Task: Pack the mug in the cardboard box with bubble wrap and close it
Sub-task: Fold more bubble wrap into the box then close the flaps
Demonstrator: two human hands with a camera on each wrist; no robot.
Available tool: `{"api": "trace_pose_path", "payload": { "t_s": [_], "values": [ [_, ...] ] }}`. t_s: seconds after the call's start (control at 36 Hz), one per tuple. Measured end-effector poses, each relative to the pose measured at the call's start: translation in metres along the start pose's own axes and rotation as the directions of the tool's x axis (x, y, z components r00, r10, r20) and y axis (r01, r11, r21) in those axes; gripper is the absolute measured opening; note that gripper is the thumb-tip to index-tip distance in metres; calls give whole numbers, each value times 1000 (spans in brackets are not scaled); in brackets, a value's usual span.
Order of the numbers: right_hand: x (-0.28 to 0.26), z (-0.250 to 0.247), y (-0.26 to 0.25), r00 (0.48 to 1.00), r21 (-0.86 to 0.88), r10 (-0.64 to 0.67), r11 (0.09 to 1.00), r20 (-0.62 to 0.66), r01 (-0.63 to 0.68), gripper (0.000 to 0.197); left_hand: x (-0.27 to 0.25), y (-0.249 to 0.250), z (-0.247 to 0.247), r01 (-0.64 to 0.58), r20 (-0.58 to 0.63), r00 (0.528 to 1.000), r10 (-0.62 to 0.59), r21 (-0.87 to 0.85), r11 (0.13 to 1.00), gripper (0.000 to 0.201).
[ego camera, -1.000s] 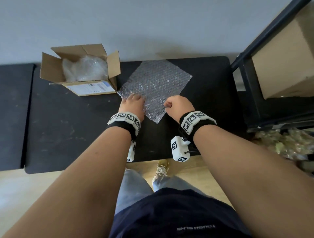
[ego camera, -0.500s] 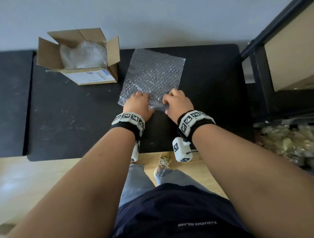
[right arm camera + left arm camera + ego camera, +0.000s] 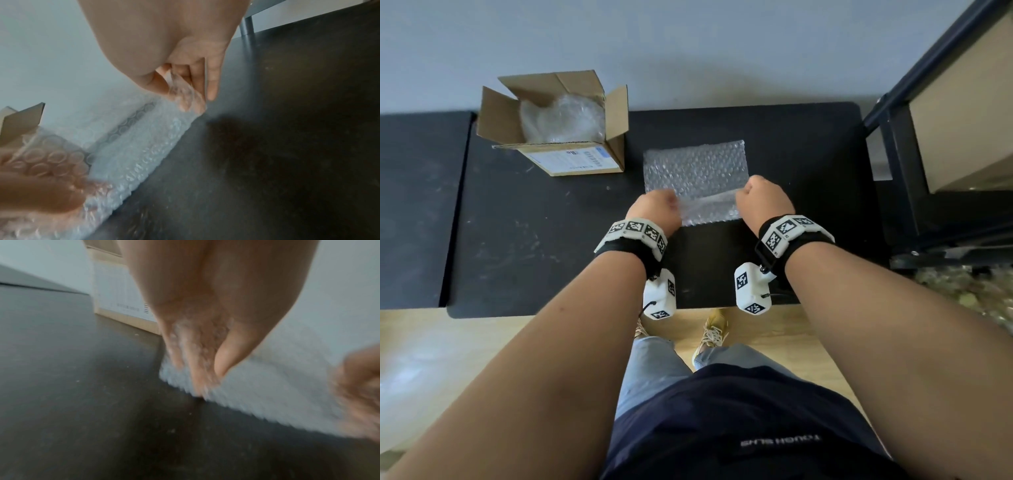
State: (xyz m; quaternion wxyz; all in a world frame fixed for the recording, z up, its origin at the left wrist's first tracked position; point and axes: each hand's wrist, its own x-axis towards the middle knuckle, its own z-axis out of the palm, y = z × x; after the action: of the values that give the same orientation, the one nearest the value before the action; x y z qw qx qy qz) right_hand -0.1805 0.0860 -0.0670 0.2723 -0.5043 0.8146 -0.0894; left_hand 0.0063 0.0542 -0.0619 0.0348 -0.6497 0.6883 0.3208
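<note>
Whereas sheet lay flat half second ago, I now log bubble wrap (image 3: 695,171) near edge lifted: left hand (image 3: 654,212), right hand (image 3: 765,202) pinching corners. Fold begun. Cardboard box (image 3: 558,126) open, wrapped bundle inside; mug itself unseen.

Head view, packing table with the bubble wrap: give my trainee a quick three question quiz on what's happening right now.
1. True or false: the flaps of the cardboard box are folded shut.
2. Which hands grip the near edge of the bubble wrap sheet? A) left hand only B) right hand only C) both
3. Fill in: the box stands on the black table to the ____ of the sheet, from the person's side.

Key
1. False; the flaps stand open, with clear wrapping showing inside.
2. C; each hand pinches one near corner.
3. left
</note>
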Motion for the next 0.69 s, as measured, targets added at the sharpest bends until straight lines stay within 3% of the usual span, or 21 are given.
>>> {"api": "trace_pose_path", "payload": {
  "t_s": [0.06, 0.11, 0.25, 0.33, 0.44, 0.61, 0.69],
  "values": [
    [2, -5, 3, 998, 18, 48, 999, -30, -47, 24, 1, -2, -1, 38, 56, 998, -30, -139, 990, 9],
    [3, -7, 7, 995, 44, 87, 995, -45, -85, 29, 0, -5, 0, 81, 89, 994, -60, -259, 963, 14],
    [1, -4, 13, 992, 184, 124, 976, -14, -119, 45, 1, -12, 6, 159, 58, 987, -149, -461, 873, 14],
    [2, 0, 16, 994, 173, 107, 979, 14, -108, 46, 3, -10, 7, 177, 50, 983, -175, -495, 851, 6],
    [10, 7, 21, 995, 53, 92, 995, -40, -90, 19, 6, -5, 5, 176, 32, 982, -186, -515, 839, 13],
    [21, 10, 20, 986, 6, 157, 988, -53, -157, 25, 13, -6, 7, 206, -38, 967, -252, -463, 862, 18],
    [27, 12, 19, 984, -9, 171, 985, -41, -172, 24, 16, -9, 8, 228, -56, 959, -278, -430, 874, 10]
  ]
}}
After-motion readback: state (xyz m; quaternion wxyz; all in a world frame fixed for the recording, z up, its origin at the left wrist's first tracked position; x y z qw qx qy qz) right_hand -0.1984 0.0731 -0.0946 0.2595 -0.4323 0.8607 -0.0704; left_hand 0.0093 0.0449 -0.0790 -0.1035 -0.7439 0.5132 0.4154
